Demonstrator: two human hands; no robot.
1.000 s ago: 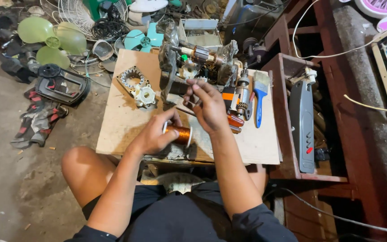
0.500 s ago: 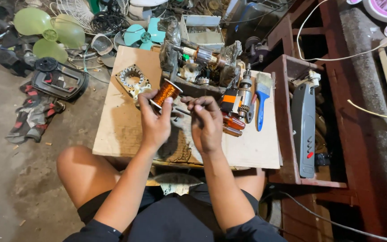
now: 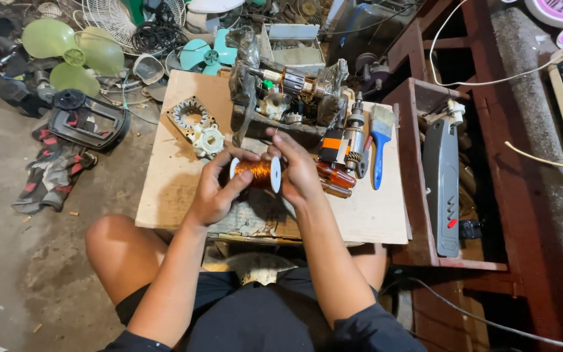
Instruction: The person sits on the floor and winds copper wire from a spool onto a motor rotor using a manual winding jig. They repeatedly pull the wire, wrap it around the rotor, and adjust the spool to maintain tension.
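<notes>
Both hands meet over the middle of the wooden board [image 3: 171,195]. Curled around a spool of copper wire [image 3: 256,174], the left hand [image 3: 213,192] grips it with thumb and fingers wrapped over the coil. At the spool's 3 o'clock end, the right hand [image 3: 300,171] is half open, its fingers pressed against the white flange while the fingertips point up toward 12 o'clock.

No labels or signs can be read from here. At 12 o'clock from the spool sits a stripped motor assembly [image 3: 286,91] on a dark block. At 10 o'clock lies a ring-shaped stator [image 3: 189,116] with a white plastic hub [image 3: 208,139] just beside it. At 3 o'clock lie orange-handled screwdrivers [image 3: 335,177], then a blue-handled brush [image 3: 379,140]. Farther toward 3 o'clock a grey tool [image 3: 442,182] rests on a dark red wooden shelf [image 3: 418,215]. Green fan blades [image 3: 66,52] lie on the floor at 10 o'clock.
</notes>
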